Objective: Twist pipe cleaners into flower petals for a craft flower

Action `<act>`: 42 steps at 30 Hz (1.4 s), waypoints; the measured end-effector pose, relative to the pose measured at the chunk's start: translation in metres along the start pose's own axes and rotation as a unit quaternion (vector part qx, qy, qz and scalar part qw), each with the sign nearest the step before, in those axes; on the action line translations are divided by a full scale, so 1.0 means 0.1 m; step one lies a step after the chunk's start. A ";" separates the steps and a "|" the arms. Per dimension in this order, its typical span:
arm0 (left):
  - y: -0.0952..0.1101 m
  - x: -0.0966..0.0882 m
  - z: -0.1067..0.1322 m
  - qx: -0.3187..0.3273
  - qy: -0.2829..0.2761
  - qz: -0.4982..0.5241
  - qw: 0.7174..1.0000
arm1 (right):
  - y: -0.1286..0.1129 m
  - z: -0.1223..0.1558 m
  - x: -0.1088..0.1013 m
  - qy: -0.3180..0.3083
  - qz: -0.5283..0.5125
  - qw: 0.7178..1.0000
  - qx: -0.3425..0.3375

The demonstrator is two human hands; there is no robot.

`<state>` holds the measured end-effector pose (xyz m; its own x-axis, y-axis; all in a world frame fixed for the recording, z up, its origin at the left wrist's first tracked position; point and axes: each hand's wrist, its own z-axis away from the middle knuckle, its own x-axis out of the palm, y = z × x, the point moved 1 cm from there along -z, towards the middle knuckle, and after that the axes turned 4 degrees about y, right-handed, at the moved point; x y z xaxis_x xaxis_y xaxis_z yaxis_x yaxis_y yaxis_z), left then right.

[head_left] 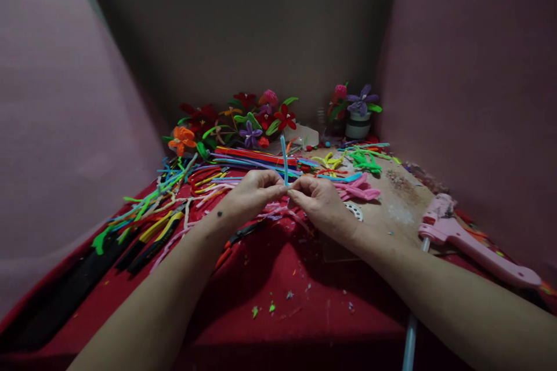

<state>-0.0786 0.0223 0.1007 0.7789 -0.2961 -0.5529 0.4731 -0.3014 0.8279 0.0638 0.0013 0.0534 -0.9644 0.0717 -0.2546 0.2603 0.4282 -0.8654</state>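
My left hand [252, 192] and my right hand [319, 200] meet at the middle of the table, fingertips pinched together on a light blue pipe cleaner [284, 156]. The pipe cleaner stands up from between my fingers, tilted slightly left. Both hands hover just above a red cloth [278, 278]. Loose pipe cleaners [174, 197] in many colours lie spread to the left and behind my hands. Pink bent pipe cleaner pieces [359, 188] lie just right of my right hand.
A pink glue gun [465, 240] lies at the right on a brown board [400, 208]. Finished pipe cleaner flowers [243, 119] stand at the back, and a small white pot of flowers [357, 122] stands back right. Pink walls close in on both sides.
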 end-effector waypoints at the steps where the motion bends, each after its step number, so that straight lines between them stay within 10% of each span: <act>1: -0.01 -0.01 0.00 0.001 -0.006 0.002 1.000 | 0.00 0.00 0.00 -0.003 -0.017 1.000 0.006; 7: -0.06 -0.05 0.00 0.016 -0.066 -0.004 0.998 | -0.06 -0.02 -0.08 0.126 0.044 0.974 -0.185; 11: -0.08 -0.06 0.00 0.037 -0.099 -0.010 0.994 | -0.08 -0.01 -0.08 0.077 0.194 0.938 -0.275; 19: -0.14 -0.14 -0.04 0.019 -0.072 0.026 0.997 | -0.04 -0.04 -0.06 -0.049 0.019 0.999 0.015; 25: -0.13 -0.09 -0.05 0.009 -0.059 0.062 0.996 | 0.06 -0.05 -0.02 -0.096 -0.241 0.941 0.219; 42: -0.05 0.20 0.04 0.001 0.073 -0.107 0.992 | 0.02 0.00 0.00 0.049 0.043 0.997 0.043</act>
<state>-0.0671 0.0143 0.0853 0.7123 -0.0916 -0.6958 0.6331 -0.3441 0.6934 0.0639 0.0024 0.0523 -0.9374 0.1945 -0.2888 0.3404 0.3374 -0.8777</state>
